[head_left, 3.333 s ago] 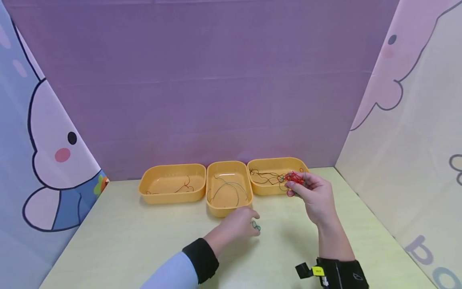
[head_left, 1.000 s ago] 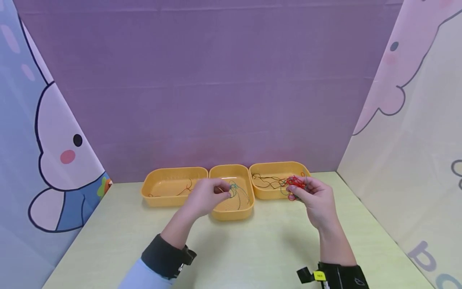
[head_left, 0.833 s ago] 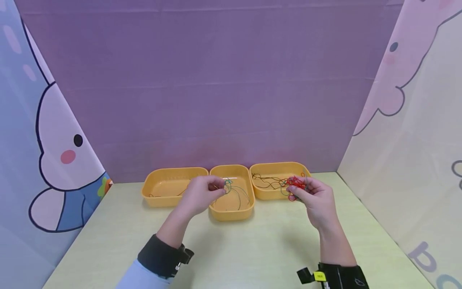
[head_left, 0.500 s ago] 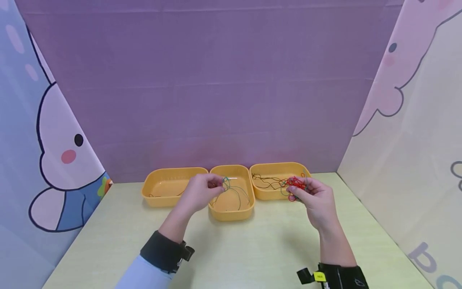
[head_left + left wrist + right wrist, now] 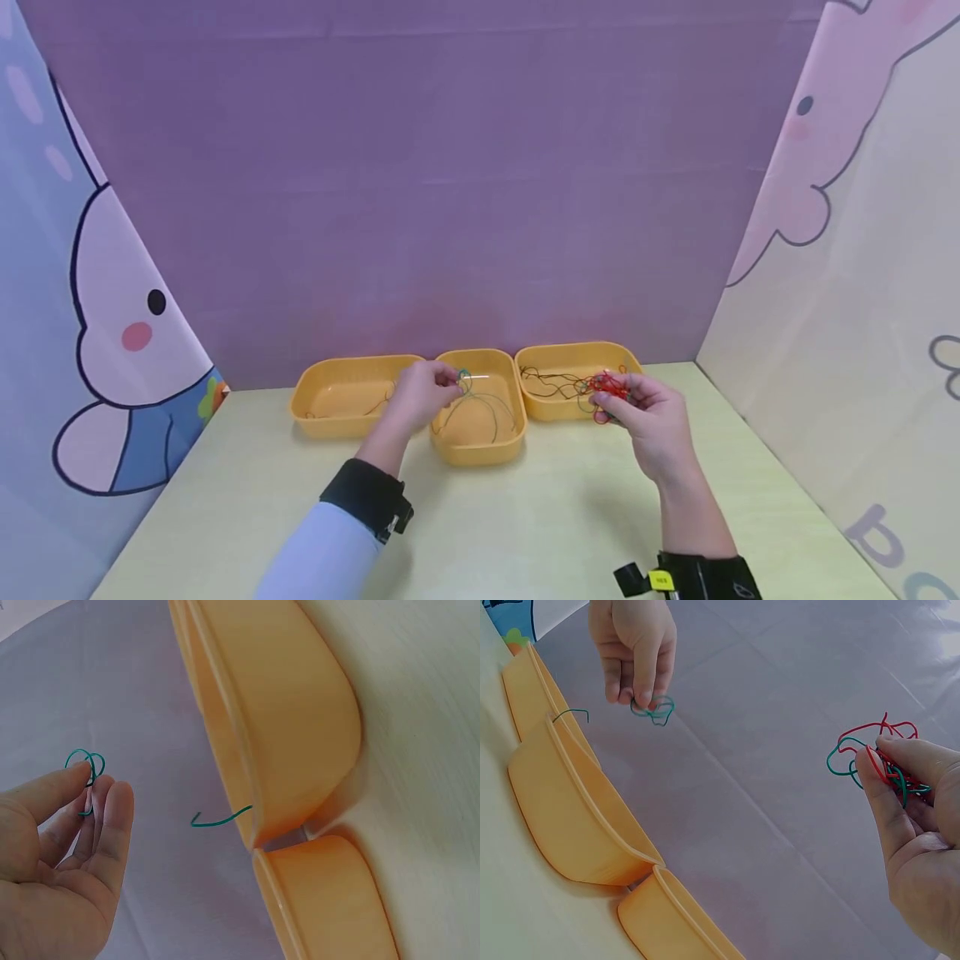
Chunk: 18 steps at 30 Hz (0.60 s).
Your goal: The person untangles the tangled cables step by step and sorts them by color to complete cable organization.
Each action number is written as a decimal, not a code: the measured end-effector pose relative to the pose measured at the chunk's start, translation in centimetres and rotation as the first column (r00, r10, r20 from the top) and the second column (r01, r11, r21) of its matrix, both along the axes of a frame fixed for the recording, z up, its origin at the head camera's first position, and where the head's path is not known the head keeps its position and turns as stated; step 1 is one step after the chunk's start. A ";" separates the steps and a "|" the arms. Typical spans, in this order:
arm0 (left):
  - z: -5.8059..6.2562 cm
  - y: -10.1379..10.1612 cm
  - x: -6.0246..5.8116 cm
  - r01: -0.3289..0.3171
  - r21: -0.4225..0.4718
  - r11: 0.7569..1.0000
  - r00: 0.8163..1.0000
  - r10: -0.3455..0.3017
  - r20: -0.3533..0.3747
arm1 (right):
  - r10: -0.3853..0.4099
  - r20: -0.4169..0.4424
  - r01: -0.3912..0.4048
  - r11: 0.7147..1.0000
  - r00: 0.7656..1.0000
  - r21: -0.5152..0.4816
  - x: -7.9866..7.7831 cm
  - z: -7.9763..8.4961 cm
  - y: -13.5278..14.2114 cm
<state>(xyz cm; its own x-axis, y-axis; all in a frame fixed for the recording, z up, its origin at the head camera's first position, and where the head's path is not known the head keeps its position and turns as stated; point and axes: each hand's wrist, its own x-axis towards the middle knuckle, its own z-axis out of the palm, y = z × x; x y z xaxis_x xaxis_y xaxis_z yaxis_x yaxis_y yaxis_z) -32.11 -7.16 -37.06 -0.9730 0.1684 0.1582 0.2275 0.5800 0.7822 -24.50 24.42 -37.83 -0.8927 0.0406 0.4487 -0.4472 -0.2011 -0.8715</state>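
Observation:
My left hand (image 5: 417, 395) pinches a small curled green wire (image 5: 91, 763) between thumb and fingertips, above the left side of the middle yellow tray (image 5: 480, 457). Green wire pieces (image 5: 487, 400) lie in that tray, and one wire end (image 5: 221, 823) pokes out over its rim. My right hand (image 5: 654, 421) holds a tangle of red and green wires (image 5: 885, 761) between thumb and fingers, in front of the right yellow tray (image 5: 551, 408). Loops of the tangle stick out past the fingertips; part of it is hidden in the hand.
Dark wires (image 5: 551, 380) lie in the right tray. The left yellow tray (image 5: 330, 427) holds a few thin wire pieces, partly behind my left hand. All three trays stand side by side against the purple backdrop (image 5: 420, 192), on a pale table (image 5: 510, 533).
My left hand has carried the green wire from in front of the middle tray up and left to above it, then stayed nearly in place. My right hand has hardly moved, still holding the tangle.

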 end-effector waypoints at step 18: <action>-0.5 0.7 -2.1 -0.080 -0.111 0.991 0.997 0.081 0.001 | -0.013 0.022 0.013 1.000 1.000 -0.001 0.1 0.0 -0.1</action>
<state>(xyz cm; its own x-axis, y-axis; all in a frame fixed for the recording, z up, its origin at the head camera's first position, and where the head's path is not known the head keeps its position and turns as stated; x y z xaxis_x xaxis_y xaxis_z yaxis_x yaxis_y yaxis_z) -34.25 -6.51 -37.60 -0.9849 0.1054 0.1375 0.1723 0.6793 0.7133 -24.45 24.30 -37.83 -0.9018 0.0531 0.4289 -0.4305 -0.1967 -0.8809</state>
